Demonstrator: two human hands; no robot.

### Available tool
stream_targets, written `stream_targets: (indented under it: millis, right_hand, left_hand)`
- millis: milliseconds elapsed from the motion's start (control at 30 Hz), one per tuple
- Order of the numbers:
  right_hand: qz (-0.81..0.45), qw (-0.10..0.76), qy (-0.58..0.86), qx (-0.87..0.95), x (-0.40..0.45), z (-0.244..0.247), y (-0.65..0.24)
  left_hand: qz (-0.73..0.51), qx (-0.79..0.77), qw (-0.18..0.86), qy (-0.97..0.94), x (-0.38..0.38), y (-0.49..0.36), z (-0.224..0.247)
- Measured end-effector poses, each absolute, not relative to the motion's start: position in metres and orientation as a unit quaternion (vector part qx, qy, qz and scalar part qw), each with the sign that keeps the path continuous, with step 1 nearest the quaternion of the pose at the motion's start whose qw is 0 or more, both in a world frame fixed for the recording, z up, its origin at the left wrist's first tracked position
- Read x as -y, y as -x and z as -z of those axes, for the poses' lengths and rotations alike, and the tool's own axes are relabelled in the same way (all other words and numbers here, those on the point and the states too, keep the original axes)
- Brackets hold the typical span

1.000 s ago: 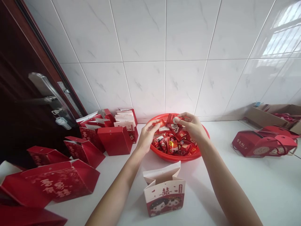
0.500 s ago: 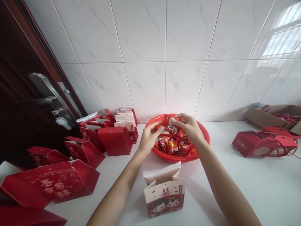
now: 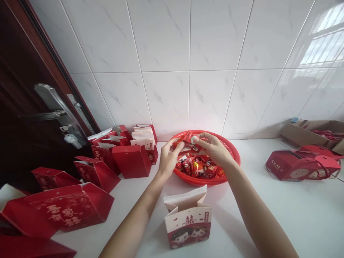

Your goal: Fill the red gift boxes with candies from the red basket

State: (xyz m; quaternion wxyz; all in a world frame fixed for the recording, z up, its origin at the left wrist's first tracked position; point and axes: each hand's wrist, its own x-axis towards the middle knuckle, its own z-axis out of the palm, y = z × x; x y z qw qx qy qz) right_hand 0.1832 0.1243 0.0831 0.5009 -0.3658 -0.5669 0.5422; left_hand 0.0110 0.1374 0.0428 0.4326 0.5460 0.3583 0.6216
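We hold red-wrapped sweets (image 3: 189,139) over the far left part of a red plastic basket (image 3: 234,150), our left hand (image 3: 168,157) narrowed with thumb and fingers around the left side of the bunch, our right hand (image 3: 216,150) pinching the other, its thumb at a pale round label. Below our fingers, loose sweets (image 3: 197,166) in shiny red wrappers lie in the basket, which sits near the wall on a white table (image 3: 285,211). Nearer to us, a white and red paper bag (image 3: 188,229) stands upright, its mouth open, two cartoon faces printed on its front. At left, red bags (image 3: 131,161) crowd together, a large bag (image 3: 72,208) among them bearing pale lettering. At right, well apart from the basket, we see red boxes (image 3: 290,166) with cords, a cardboard box (image 3: 292,132) behind them. A tiled wall (image 3: 212,96) rises at the far side, and keys (image 3: 72,140) hang from a dark door (image 3: 16,107) on the left
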Motion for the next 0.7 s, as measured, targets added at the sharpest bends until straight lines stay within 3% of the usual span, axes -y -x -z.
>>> stream_targets:
  millis: [300,700]
  right_hand:
    - [-0.503,0.480,0.337,0.634,-0.120,-0.088,-0.186]
    - [-0.396,0.410,0.312,0.760,-0.057,-0.133,-0.220]
  left_hand:
    - [-0.588,-0.366,0.470,-0.547,-0.126,-0.005,-0.066]
    - [-0.367,-0.404,0.285,-0.788,-0.046,0.038,-0.131]
